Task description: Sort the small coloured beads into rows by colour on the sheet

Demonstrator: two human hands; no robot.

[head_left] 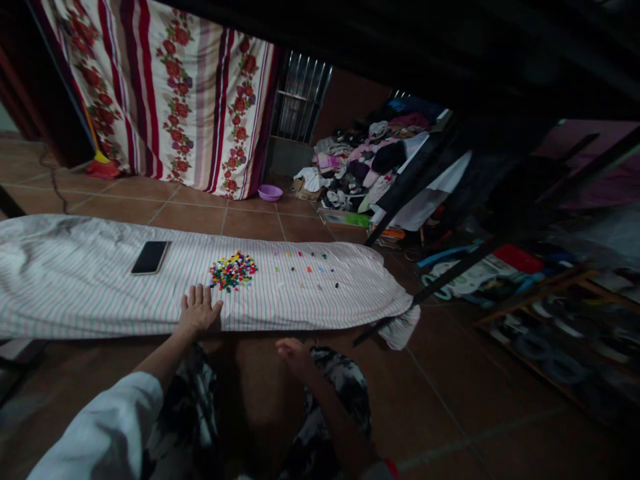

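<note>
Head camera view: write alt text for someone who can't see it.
A person's left hand, palm down, is at the near edge of a striped cloth, beside a heap of small multicoloured pieces; the right hand is off the cloth. Spaced-out pieces lie right of the heap, and a dark-screened phone lies left of it.

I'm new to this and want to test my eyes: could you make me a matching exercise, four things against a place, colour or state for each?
Things:
1. Phone
2. Left hand
3. Heap of small pieces
4. Bowl

Descriptions:
A. Many-coloured
B. On the tiled floor
C. Fingers spread, at the near side of the striped cloth
D. Dark and rectangular

Right pairs: 1-D, 2-C, 3-A, 4-B.
</note>
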